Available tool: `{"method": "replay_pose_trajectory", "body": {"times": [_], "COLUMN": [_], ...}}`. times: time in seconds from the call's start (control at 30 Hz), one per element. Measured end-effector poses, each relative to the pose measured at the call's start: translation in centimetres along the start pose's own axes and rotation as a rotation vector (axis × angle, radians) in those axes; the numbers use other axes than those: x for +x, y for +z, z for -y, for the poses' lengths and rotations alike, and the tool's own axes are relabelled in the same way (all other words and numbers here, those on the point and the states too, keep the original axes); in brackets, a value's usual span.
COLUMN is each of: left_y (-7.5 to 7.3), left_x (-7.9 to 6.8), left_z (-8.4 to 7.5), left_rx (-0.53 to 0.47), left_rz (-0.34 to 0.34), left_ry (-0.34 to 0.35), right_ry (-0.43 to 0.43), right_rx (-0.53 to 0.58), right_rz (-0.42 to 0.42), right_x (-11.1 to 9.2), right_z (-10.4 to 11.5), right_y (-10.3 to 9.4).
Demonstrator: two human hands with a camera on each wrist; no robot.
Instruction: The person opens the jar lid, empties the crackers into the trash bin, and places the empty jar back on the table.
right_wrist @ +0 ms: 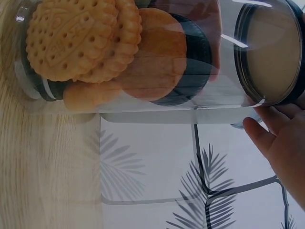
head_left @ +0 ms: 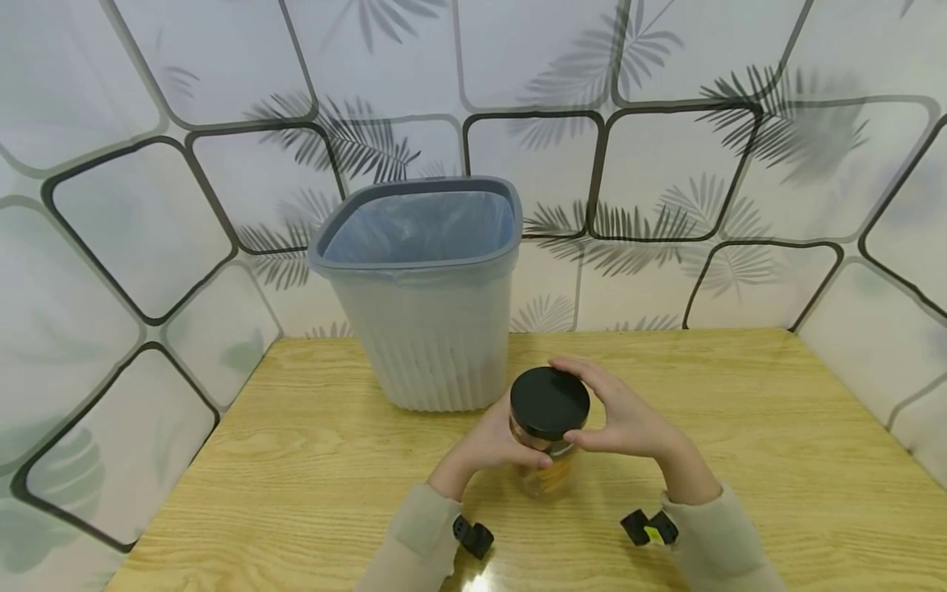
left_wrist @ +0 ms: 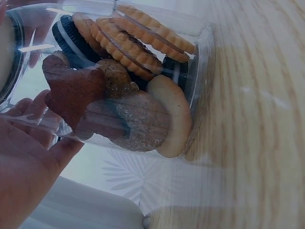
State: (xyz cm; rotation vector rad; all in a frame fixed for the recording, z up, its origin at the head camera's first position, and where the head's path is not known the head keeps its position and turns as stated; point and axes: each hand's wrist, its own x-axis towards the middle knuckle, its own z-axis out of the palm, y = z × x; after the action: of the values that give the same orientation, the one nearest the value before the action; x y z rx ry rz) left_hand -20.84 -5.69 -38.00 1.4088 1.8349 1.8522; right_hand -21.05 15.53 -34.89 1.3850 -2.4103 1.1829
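A clear cookie jar stands upright on the wooden table, topped by a black lid. My left hand grips the jar's side just under the lid. Over on the other side, my right hand holds the lid's edge between thumb and fingers. Through the wall, the left wrist view shows a star-shaped brown cookie, a cream-filled cracker and a dark sandwich cookie. Round yellow biscuits press against the jar wall in the right wrist view. The lid appears seated on the jar.
Behind the jar, slightly left, stands a pale trash bin with a grey rim and a bluish liner. The wooden table meets a patterned backdrop at the back and sides.
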Motion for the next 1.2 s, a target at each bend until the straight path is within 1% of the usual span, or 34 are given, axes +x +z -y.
{"method": "replay_pose_trajectory", "body": {"times": [0.1,0.27,0.43,0.6,0.77,0.93,1.0,1.07,1.17,1.2], "left_y": [0.0,0.0,0.0,0.0,0.1,0.0,-0.1,-0.1,-0.1,-0.1], "left_x": [0.0,-0.1,-0.1,-0.1,-0.2,-0.2,-0.2,-0.3,-0.3,-0.3], "left_z": [0.0,0.1,0.0,0.0,-0.1,0.1,0.8,1.1,0.9,0.6], "left_rx": [0.000,0.025,0.021,-0.023,-0.040,-0.040,-0.027,-0.024,-0.017,-0.018], "left_rz": [0.000,-0.006,-0.011,-0.008,-0.009,-0.007,-0.007,-0.008,-0.008,-0.007], "left_ry": [-0.003,-0.022,-0.033,-0.037,-0.044,-0.042,-0.046,-0.050,-0.054,-0.052], "right_ry": [0.033,0.125,0.160,0.176,0.176,0.162,0.157,0.151,0.137,0.133], "right_rx": [-0.016,-0.053,-0.079,-0.101,-0.119,-0.113,-0.101,-0.089,-0.080,-0.077], "right_rz": [-0.007,-0.015,-0.014,-0.025,-0.032,-0.032,-0.031,-0.031,-0.028,-0.028], "right_x": [-0.1,0.0,0.1,0.1,0.2,0.2,0.2,0.2,0.2,0.3], "right_z": [0.1,0.5,0.7,0.8,0.9,0.9,0.8,0.8,0.9,0.9], "right_y": [0.1,0.4,0.7,1.0,1.0,1.0,1.0,1.0,0.9,0.9]}}
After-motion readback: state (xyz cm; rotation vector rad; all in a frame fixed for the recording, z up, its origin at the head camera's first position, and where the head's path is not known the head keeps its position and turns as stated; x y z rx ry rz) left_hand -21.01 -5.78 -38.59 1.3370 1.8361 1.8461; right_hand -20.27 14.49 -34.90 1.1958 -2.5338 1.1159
